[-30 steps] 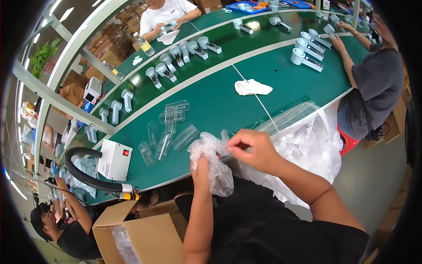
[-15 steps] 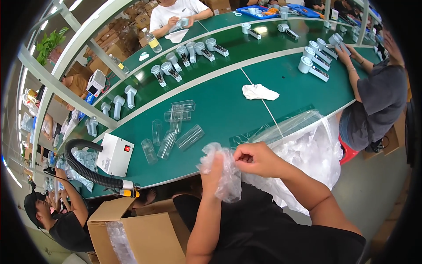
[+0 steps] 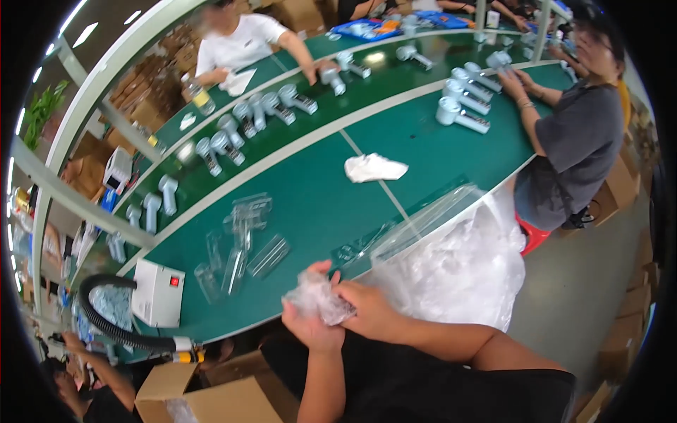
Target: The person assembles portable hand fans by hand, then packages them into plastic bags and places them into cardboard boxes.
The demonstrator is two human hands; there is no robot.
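Note:
Close to my body, just past the table's near edge, both hands are on a crumpled clear plastic bag [image 3: 310, 295]. My left hand [image 3: 319, 333] cups it from below, with the fingers curled up round it. From the right, my right hand [image 3: 374, 311] grips the bag's other side. Whether anything lies inside the crumpled film cannot be made out. Several clear plastic sleeves [image 3: 269, 256] lie in a loose pile on the green table [image 3: 303, 204], beyond my hands to the left. A large clear plastic bag [image 3: 458, 261] full of crumpled film hangs over the near edge to my right.
A white machine [image 3: 159, 296] with a black hose [image 3: 88, 310] stands at left, above an open cardboard box [image 3: 226, 402]. A white cloth [image 3: 376, 168] lies mid-table. Pale blue handheld devices [image 3: 275, 109] line the green belt. People work at right [image 3: 582, 127] and opposite [image 3: 240, 46].
My view has shifted, so the table sits further left. My right hand has come from pinching beside the bag to gripping it, and the bag is more bunched. A co-worker opposite has reached to a device.

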